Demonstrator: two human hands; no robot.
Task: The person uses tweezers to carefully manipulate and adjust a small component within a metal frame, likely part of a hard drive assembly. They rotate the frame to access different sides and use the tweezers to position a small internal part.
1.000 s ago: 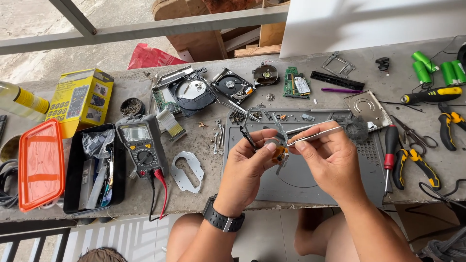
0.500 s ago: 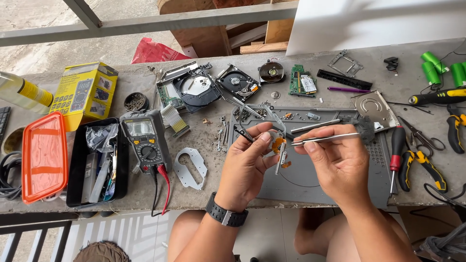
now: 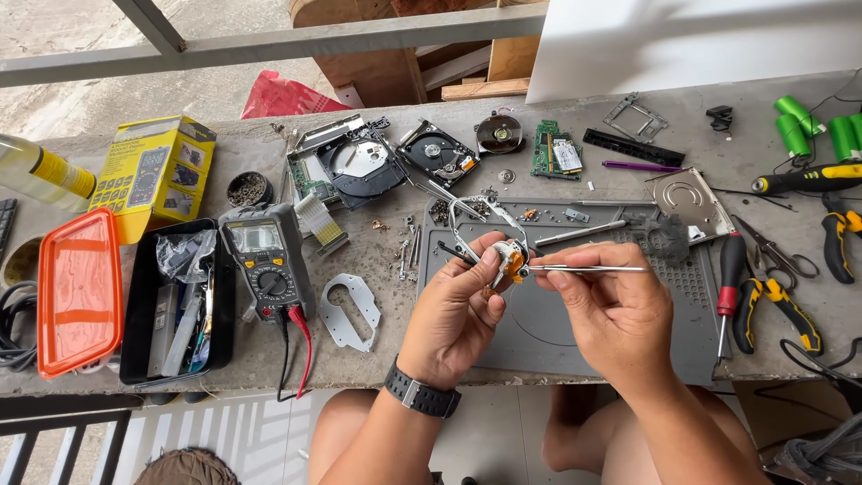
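Observation:
My left hand (image 3: 460,305) pinches a small metal part with an orange piece (image 3: 512,260) and a thin curved wire bracket rising from it, held above the grey work mat (image 3: 575,332). My right hand (image 3: 611,310) grips slim metal tweezers (image 3: 584,268), whose tips reach the orange piece. A black watch sits on my left wrist (image 3: 422,395).
On the concrete bench: a multimeter (image 3: 268,260) with red and black leads, a black tool box (image 3: 175,301) with an orange lid (image 3: 76,292), a yellow carton (image 3: 153,171), opened disk drives (image 3: 359,162), a circuit board (image 3: 557,151), screwdrivers, pliers (image 3: 772,301), green cells (image 3: 813,126).
The view shifted slightly and my hands rose a little. The tweezers swung from slanted to nearly level, with their tips now at the orange piece.

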